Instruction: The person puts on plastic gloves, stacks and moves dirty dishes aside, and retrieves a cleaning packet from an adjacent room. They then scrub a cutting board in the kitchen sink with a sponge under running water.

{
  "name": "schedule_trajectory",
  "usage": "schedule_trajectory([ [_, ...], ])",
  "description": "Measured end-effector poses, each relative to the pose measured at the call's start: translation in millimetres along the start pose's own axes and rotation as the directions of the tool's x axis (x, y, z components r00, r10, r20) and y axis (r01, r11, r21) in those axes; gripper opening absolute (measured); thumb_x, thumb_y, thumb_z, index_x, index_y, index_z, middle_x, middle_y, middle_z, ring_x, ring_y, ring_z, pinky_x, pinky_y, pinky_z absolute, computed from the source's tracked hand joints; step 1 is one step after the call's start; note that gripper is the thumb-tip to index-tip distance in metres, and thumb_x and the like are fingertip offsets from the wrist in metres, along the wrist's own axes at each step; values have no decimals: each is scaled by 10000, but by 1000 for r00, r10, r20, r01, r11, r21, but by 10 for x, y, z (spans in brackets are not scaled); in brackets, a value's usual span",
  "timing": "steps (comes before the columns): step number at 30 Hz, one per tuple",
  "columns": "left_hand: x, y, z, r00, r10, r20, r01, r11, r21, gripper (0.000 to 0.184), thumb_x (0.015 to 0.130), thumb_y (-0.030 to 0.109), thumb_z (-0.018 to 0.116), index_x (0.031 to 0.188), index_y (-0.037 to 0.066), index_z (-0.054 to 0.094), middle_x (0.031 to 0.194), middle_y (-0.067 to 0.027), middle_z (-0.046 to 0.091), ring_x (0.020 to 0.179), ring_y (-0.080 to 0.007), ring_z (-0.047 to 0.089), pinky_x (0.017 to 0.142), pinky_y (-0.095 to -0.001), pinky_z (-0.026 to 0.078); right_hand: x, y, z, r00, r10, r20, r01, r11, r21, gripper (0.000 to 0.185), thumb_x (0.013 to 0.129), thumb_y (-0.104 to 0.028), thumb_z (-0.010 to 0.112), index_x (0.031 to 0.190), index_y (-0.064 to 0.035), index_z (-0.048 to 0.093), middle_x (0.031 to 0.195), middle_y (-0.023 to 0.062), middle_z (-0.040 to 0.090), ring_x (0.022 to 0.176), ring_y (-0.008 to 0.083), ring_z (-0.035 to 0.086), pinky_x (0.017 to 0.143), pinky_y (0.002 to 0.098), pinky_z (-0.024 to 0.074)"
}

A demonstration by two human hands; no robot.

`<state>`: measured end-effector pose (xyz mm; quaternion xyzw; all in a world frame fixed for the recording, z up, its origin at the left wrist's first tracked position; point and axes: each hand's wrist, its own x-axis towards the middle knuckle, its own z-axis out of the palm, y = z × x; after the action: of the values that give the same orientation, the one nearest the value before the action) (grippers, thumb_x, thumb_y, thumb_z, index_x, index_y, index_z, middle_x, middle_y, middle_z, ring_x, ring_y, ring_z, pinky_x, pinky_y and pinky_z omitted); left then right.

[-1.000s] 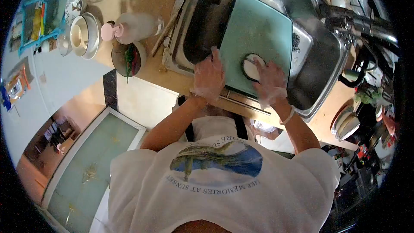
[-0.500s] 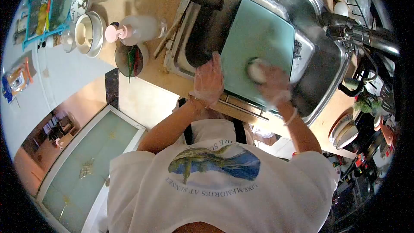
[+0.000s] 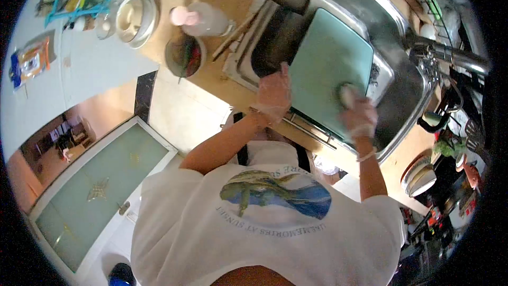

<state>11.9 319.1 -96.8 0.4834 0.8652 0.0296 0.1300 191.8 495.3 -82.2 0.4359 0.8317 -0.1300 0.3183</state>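
A pale green cutting board (image 3: 330,55) lies tilted across the sink. My left hand (image 3: 273,95), in a clear plastic glove, grips the board's left edge near its lower corner; some fingertips are hidden. On the board's lower right part, my right hand (image 3: 360,116), gloved the same way, is closed on a whitish sponge (image 3: 348,94). The sponge is blurred and partly covered by the fingers. Just left of the board, a dark pan (image 3: 275,39) sits in the sink.
The steel sink (image 3: 399,106) has a faucet (image 3: 450,55) at right. On the wooden counter are a pink-topped pump bottle (image 3: 209,19), a container with red and green contents (image 3: 185,55), stacked bowls (image 3: 135,18) and chopsticks (image 3: 241,29). Plates (image 3: 420,177) stand at right.
My right hand and the sponge have shifted toward the board's right edge. My left hand stays at the left edge. The whole view has turned slightly.
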Motion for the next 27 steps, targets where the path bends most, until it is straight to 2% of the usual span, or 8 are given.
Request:
schedule_trajectory([
  [4, 35, -62, -56, 967, 17, 255, -25, 999, 26, 512, 776, 97, 467, 1211, -147, 351, 942, -199, 565, 873, -302, 541, 759, -384, 420, 560, 1108, 1024, 959, 129, -253, -42, 945, 324, 448, 772, -386, 529, 1116, -101, 559, 845, 175, 621, 818, 306, 595, 777, 411, 456],
  [5, -25, -87, -207, 991, 72, 113, -60, 992, -109, 479, 783, 95, 460, 1198, -129, 376, 976, -197, 559, 892, -300, 537, 769, -379, 415, 639, 1363, 1387, 898, -178, -403, 221, 973, 64, 356, 816, -318, 512, 1028, -40, 578, 696, 178, 610, 730, 285, 599, 728, 406, 461],
  [6, -97, -150, -483, 992, 119, -39, -125, 966, -227, 448, 790, 93, 452, 1186, -111, 400, 1011, -194, 554, 912, -297, 533, 780, -373, 411, 554, 1302, 1291, 941, 73, -331, 79, 903, 423, 337, 827, -349, 523, 950, -45, 598, 758, 168, 619, 740, 272, 596, 701, 367, 467],
  [9, -119, -407, -1422, 998, 31, -59, -61, 794, -605, 359, 867, 133, 394, 1169, -54, 444, 1069, -158, 536, 986, -258, 511, 862, -355, 405, 310, 939, 661, 892, 424, -154, 103, 141, 985, 272, 856, -293, 525, 943, -41, 578, 935, 167, 597, 833, 261, 577, 719, 336, 462],
  [13, -79, -1007, -1919, 885, -91, -457, -290, 661, -692, 325, 920, 165, 366, 1181, -13, 443, 1144, -116, 504, 1081, -201, 464, 962, -326, 341, 7, -130, -315, 995, -81, -58, -54, -930, 365, 336, 884, -241, 475, 1129, -12, 465, 1087, 202, 542, 941, 295, 565, 795, 360, 459],
  [17, 301, -1560, -2242, 670, 261, -694, -253, 960, 118, 361, 849, 91, 433, 1200, 10, 429, 1128, -168, 510, 1077, -277, 470, 960, -353, 348, -403, -1365, -843, 674, -412, -614, 407, -487, 773, 486, 896, -338, 406, 1233, 9, 366, 1055, 257, 535, 868, 351, 584, 792, 400, 481],
  [22, 759, -1724, -2059, 940, 150, -308, -127, 988, 94, 204, 791, 112, 452, 955, 29, 541, 1053, -195, 536, 938, -355, 526, 772, -425, 432, -59, -2384, -1203, 627, -756, -186, -455, -549, 701, 553, 892, -449, 328, 1221, -10, 402, 914, 274, 565, 820, 358, 567, 766, 450, 465],
  [27, 1002, -1880, -1808, 967, 140, -214, -169, 977, -127, 172, 768, 128, 475, 889, 28, 545, 864, -185, 588, 835, -343, 564, 718, -423, 454, -19, -2662, -1296, 513, -821, -250, -616, -555, 559, 604, 817, -463, 413, 1189, 12, 432, 906, 311, 554, 842, 436, 556, 773, 470, 472],
])
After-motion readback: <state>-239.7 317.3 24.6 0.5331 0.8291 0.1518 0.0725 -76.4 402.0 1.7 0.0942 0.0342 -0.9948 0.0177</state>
